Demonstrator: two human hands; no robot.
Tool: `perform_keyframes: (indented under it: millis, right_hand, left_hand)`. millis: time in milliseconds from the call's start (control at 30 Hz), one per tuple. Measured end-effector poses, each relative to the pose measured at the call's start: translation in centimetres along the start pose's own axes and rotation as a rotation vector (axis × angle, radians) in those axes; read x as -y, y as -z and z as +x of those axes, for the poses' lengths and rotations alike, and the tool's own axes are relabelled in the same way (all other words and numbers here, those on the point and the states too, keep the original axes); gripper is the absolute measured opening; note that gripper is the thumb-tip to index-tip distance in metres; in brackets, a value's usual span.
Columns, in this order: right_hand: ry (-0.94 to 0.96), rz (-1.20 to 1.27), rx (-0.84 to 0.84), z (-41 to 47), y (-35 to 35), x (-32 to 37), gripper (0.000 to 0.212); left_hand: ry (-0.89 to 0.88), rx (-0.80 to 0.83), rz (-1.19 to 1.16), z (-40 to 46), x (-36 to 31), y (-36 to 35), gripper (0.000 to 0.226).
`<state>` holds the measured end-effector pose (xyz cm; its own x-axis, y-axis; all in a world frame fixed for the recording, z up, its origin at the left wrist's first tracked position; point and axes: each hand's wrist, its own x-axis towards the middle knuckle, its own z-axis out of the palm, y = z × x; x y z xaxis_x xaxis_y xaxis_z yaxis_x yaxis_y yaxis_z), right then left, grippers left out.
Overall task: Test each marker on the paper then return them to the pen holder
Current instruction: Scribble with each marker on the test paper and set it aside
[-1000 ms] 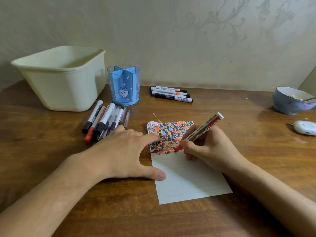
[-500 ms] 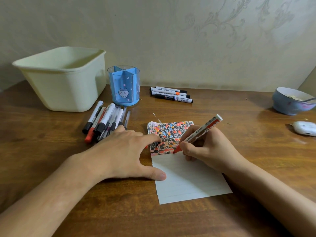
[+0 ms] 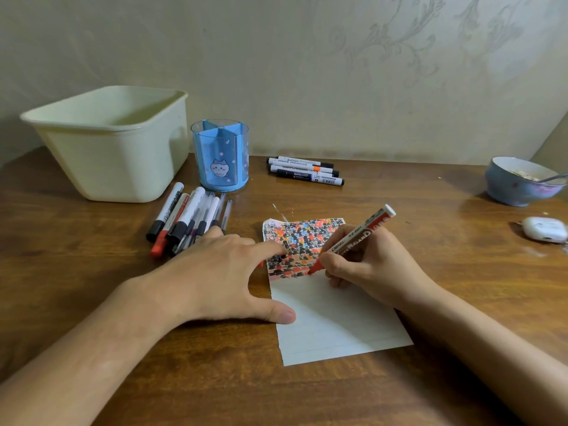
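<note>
Wooden table [image 3: 430,210]: right hand [image 3: 365,265] pinches red marker [image 3: 353,241] near tip.

Loose markers [image 3: 184,219] and the tub [image 3: 113,142] crowd the pen holder [image 3: 220,158]; its right side lies open.

Red marker [image 3: 359,238] reads "WHITEBOARD"; far marker [image 3: 299,161] reads "WHITEBOARD MARKER"

worktop [image 3: 430,210]: brown wood with visible grain and a slight sheen, butted against the rear wall. rear wall [image 3: 276,56]: pale beige, matte, carrying a faint embossed floral scroll pattern [image 3: 384,35] toward the upper right. a second wall surface [image 3: 553,142] meets it at an angle at the far right edge. lighting soft and even, with diffuse shadows on the wood.
</note>
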<state>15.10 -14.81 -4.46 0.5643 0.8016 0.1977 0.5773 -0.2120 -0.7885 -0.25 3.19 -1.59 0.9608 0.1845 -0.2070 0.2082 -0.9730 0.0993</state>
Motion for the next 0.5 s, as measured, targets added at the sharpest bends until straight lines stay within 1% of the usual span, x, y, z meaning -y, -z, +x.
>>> perform_keyframes:
  millis: [400,500]
  right_hand:
    - [-0.006,-0.009,-0.023,-0.1,0.02,0.03,0.009]
    - [-0.018,-0.012,-0.007,0.0,0.09,-0.02,0.009]
  left_hand:
    - [0.014,0.02,-0.008,-0.02,0.02,0.01,0.105]
    - [0.011,0.013,-0.008,0.04,0.09,-0.02,0.106]
